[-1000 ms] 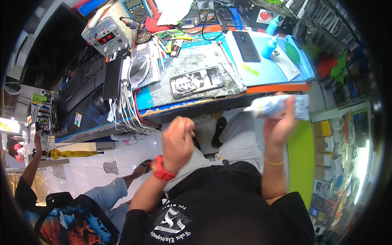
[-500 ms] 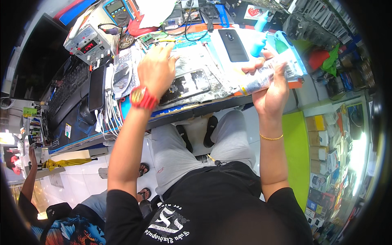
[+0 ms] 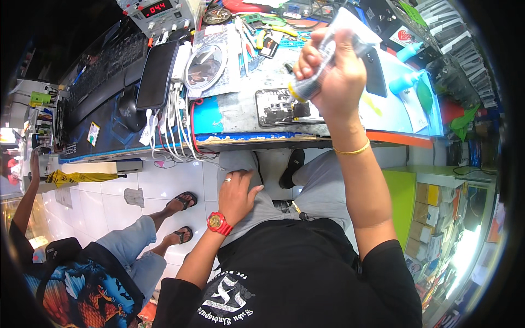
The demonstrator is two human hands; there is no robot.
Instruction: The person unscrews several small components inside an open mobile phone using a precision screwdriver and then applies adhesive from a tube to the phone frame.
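Observation:
A soft tube [image 3: 310, 87] with a yellow end is gripped in my right hand [image 3: 343, 76], tilted so that end points down and left. Below it on the workbench lies an opened phone [image 3: 280, 108] with its inner parts exposed. From this view I cannot tell whether the tube touches the phone. My left hand [image 3: 236, 194] rests on my thigh, holding nothing, with thumb and fingers apart. Partly hidden behind my right hand is a dark phone [image 3: 375, 75] on a pale surface.
Left of the opened phone are a clear bag with a white ring [image 3: 205, 66], white cables [image 3: 174, 117], a black phone [image 3: 157, 76] and a mouse [image 3: 131, 109]. Tweezers [image 3: 245, 46] lie behind. Light-blue bottles [image 3: 404, 82] stand right. Another person [image 3: 87, 279] is at the lower left.
My left hand has dropped from above the bench to my thigh. My right hand has moved left with the tube, tipping it over the opened phone. The view has shifted too.

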